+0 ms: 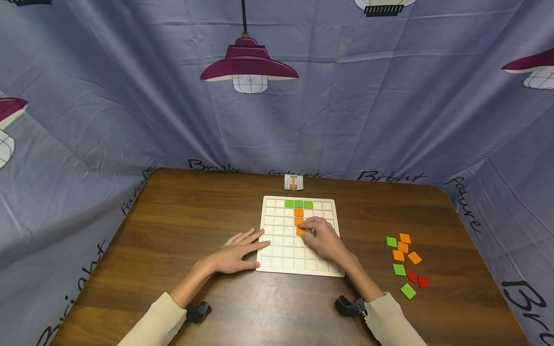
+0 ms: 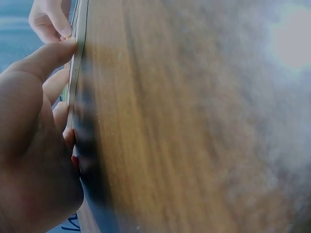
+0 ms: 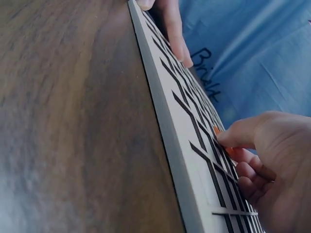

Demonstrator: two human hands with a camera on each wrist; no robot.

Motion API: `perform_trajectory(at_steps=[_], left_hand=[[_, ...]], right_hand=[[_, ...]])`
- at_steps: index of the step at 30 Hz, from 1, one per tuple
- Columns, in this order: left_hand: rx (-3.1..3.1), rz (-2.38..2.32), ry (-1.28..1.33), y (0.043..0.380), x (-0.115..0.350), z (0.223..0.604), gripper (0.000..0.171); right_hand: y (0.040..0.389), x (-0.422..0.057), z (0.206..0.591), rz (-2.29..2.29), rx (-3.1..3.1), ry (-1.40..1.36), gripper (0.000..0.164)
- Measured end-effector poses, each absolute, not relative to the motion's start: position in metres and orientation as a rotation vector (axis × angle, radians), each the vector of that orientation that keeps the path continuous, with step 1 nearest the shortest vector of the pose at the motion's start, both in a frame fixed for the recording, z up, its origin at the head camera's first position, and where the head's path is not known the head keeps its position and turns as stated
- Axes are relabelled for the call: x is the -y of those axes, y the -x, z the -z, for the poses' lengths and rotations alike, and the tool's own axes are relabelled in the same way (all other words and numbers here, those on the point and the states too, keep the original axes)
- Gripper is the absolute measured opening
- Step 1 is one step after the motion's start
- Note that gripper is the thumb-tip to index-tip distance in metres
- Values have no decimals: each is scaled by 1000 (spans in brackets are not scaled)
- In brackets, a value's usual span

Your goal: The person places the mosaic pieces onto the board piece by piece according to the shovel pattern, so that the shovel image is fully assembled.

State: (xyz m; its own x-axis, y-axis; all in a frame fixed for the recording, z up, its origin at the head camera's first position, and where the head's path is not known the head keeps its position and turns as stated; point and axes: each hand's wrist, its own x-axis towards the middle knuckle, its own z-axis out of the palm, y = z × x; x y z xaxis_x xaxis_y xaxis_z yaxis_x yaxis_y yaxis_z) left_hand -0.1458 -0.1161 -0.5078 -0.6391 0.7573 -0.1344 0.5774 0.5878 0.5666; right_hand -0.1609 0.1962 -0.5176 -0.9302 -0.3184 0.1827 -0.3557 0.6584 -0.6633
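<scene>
A white grid board (image 1: 277,263) lies on the table, with three green tiles (image 1: 298,204) side by side in its top row. Below the middle one, two orange tiles (image 1: 298,212) run down a column. My right hand (image 1: 325,239) holds a third orange tile (image 1: 300,231) between thumb and fingers, at the cell under them. In the right wrist view, the fingers partly hide this orange tile (image 3: 216,130). Spread fingers of my left hand (image 1: 235,254) rest on the board's left edge, holding no tile.
Loose orange tiles (image 1: 414,258), green tiles (image 1: 408,290) and red pieces (image 1: 423,282) lie on the wooden table (image 1: 195,202) to the right. A small pattern card (image 1: 294,182) sits behind the board. Printed blue cloth (image 1: 346,125) surrounds the table.
</scene>
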Motion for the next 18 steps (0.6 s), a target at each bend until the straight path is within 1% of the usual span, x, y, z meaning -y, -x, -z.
perform_trajectory(at_steps=[18], left_hand=[[-2450,-695,-1070,145,116,506,58]], right_hand=[[161,-193,518,-1181,2791,-568,27]])
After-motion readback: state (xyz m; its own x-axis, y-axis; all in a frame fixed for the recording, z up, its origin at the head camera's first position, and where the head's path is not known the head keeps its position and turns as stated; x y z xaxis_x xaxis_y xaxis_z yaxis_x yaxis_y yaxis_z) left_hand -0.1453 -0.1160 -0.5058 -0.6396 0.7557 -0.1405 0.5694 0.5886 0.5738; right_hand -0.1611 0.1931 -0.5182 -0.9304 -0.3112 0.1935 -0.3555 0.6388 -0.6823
